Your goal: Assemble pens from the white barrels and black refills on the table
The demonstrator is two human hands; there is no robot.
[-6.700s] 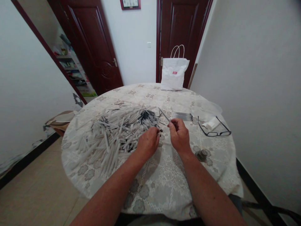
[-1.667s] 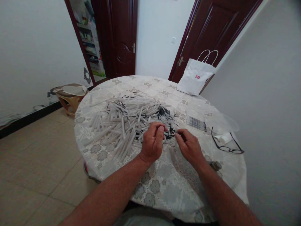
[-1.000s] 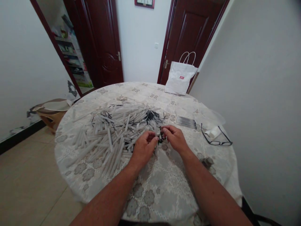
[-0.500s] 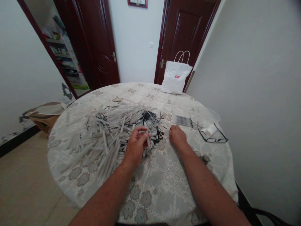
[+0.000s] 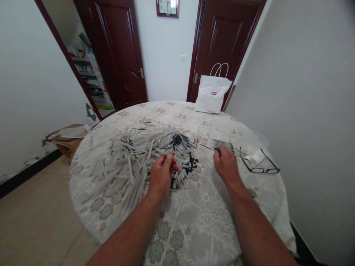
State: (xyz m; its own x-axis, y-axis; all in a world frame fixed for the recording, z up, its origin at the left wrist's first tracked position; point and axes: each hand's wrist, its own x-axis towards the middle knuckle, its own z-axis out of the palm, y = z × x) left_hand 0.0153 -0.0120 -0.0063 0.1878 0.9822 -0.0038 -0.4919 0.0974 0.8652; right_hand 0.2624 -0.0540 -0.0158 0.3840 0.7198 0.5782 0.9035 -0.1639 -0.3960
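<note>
tablecloth (image 5: 199, 221) with a floral pattern covers the round table, and its bare stretch nearest the person is best kept as elbow room. the broad pile of pale tubes (image 5: 130, 166) spreads over the left and middle of it, lying at many angles; lifting a piece from the near edge would probably disturb the rest less than pulling from the centre. the white paper bag (image 5: 213, 95) stands upright at the far edge, well out of the way.

the left hand (image 5: 161, 175) is over the pile's right side, fingers loosely curled with the thumb against them; whether anything is pinched there i cannot tell. the right hand (image 5: 226, 164) is folded closed at the near side of the row of thin rods (image 5: 221, 142), partly covering it; its grip is hidden, so what it holds, if anything, is unclear. a light touch seems wise, since such slim rods would likely roll or skew out of line.

eyeglasses (image 5: 257, 170) lie open to the right, near enough that the right wrist should mind them. one thin dark stick (image 5: 205, 146) points toward the right fingertips; touching or not, i cannot say. smallest, the black bits (image 5: 192, 162) scattered at the pile's right edge are better left unswept by a sleeveless forearm.
</note>
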